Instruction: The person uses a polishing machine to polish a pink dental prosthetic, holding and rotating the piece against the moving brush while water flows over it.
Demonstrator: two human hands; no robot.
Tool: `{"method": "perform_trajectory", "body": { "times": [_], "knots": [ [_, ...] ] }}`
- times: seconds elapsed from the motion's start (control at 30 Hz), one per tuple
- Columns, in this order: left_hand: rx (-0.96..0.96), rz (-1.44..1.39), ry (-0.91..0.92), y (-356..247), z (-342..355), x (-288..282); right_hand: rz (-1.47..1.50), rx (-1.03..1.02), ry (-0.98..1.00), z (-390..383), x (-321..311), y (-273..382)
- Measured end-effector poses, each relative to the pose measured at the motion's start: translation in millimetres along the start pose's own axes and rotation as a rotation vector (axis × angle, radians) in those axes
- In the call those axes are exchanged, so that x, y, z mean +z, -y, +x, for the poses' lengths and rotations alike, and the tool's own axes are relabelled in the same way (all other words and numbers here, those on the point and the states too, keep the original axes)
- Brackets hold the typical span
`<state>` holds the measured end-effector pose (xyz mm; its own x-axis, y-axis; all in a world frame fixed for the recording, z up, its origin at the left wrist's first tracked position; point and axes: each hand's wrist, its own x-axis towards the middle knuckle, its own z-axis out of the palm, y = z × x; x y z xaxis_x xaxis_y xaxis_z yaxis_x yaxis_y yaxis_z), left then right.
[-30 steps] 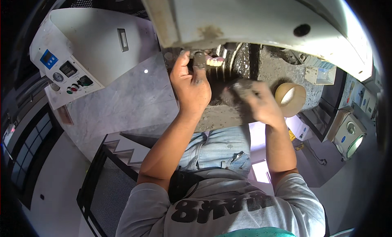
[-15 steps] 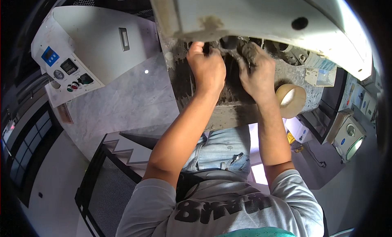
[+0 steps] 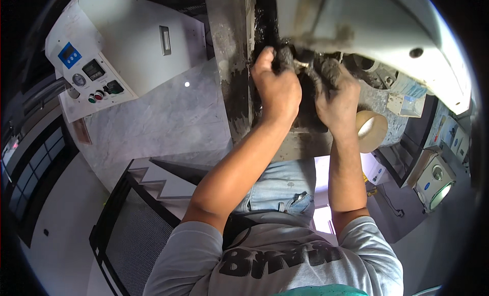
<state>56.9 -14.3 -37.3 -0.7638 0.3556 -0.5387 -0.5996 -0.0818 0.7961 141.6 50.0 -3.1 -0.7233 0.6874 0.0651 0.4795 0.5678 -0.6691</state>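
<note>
My left hand (image 3: 277, 84) is curled under the lower edge of a white machine hood (image 3: 356, 21), its fingertips coated in dark grey slurry. It grips a small piece with a pale strip (image 3: 302, 64), apparently the denture seen earlier, mostly hidden now. My right hand (image 3: 336, 97) is just beside it, muddy fingers bent toward the same piece; what they hold I cannot make out. Both hands are over a dark, slurry-caked trough (image 3: 309, 120). A round tan bowl (image 3: 373, 135) is right of my right wrist.
A white machine with a control panel (image 3: 127, 36) stands left on a marble-look surface (image 3: 153, 123). A small clear-sided box (image 3: 405, 105) is at the right, with a white unit (image 3: 433, 179) farther out. A black mesh panel (image 3: 132, 235) is at lower left.
Both hands have moved up and rightward; my right hand has come in close to my left. The denture's teeth, plain a second ago, are largely hidden. The view has shifted slightly.
</note>
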Motion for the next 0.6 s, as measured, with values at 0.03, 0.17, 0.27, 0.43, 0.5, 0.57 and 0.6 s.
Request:
{"method": "perform_trajectory", "body": {
  "times": [0.03, 0.17, 0.27, 0.43, 0.5, 0.57, 0.6],
  "knots": [
    [-0.015, -0.052, 0.001, 1, 6, 1, -0.015, 0.003, 0.004, 6, 2, -1],
    [0.16, 0.145, -0.027, 1, 3, -9, 0.019, 0.017, 0.034, 1, 2, 4],
    [0.308, 0.34, 0.045, -3, 7, -9, 0.043, 0.065, 0.022, 1, 7, -2],
    [0.394, 0.377, 0.06, 6, 9, -13, 0.04, 0.058, 0.001, -3, 5, -3],
    [0.368, 0.314, 0.053, 14, 4, -16, 0.044, 0.04, -0.01, -5, 3, 2],
    [0.335, 0.265, 0.032, 9, 2, -11, 0.024, 0.031, -0.002, -2, -2, 6],
    [0.329, 0.263, 0.033, 11, -1, -11, 0.02, 0.034, 0.001, -4, -5, 7]
  ]
}}
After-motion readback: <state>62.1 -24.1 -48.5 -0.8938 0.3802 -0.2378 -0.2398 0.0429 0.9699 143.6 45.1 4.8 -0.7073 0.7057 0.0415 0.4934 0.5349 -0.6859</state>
